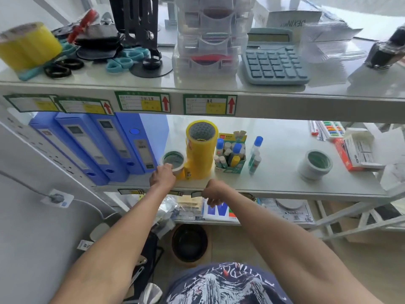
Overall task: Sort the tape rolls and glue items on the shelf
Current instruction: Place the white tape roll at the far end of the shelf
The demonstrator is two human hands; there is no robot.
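At centre frame, the tall stack of tape rolls point(202, 150) is translucent yellow. The small tape roll point(174, 161) to its left is white with a dark green core, like the stack of white tape rolls point(315, 166) at right. The glue bottles point(255, 155) have blue caps. The binders point(92, 145) at left are blue. The calculator point(274, 60) at upper right is pale blue-grey. The shelf labels point(210, 104) are green-bordered, with yellow patches and red arrows.

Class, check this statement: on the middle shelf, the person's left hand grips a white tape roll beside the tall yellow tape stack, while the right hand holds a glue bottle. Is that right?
One detail is wrong. In the head view the right hand holds no glue bottle; it is curled at the shelf's front edge, apart from the glue bottles. The left hand does grip the white tape roll beside the yellow tape stack.
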